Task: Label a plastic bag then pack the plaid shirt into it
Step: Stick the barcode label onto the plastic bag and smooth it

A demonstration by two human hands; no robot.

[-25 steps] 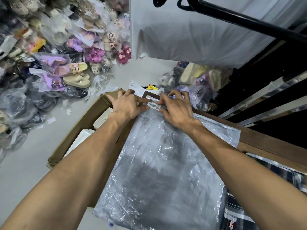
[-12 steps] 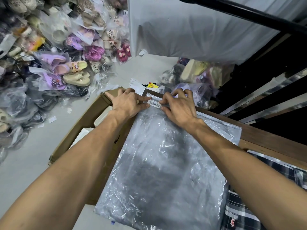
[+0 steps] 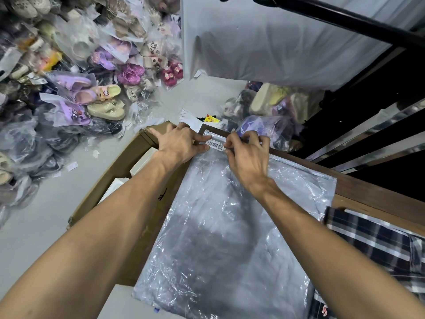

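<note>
Left hand [image 3: 178, 143] presses the plastic bag [image 3: 230, 238] flat; right hand [image 3: 247, 153] fingers pinch the barcode label [image 3: 215, 145]: smooth it down outward.

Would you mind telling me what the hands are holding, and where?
Both hands hold the barcode label against the bag: left hand at its left end, right hand at its right end.

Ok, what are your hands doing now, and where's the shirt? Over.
Left hand presses the plastic bag flat. Right hand pinches the barcode label at the bag's top edge. Plaid shirt waits unpacked, right. Nothing blocking.
</note>
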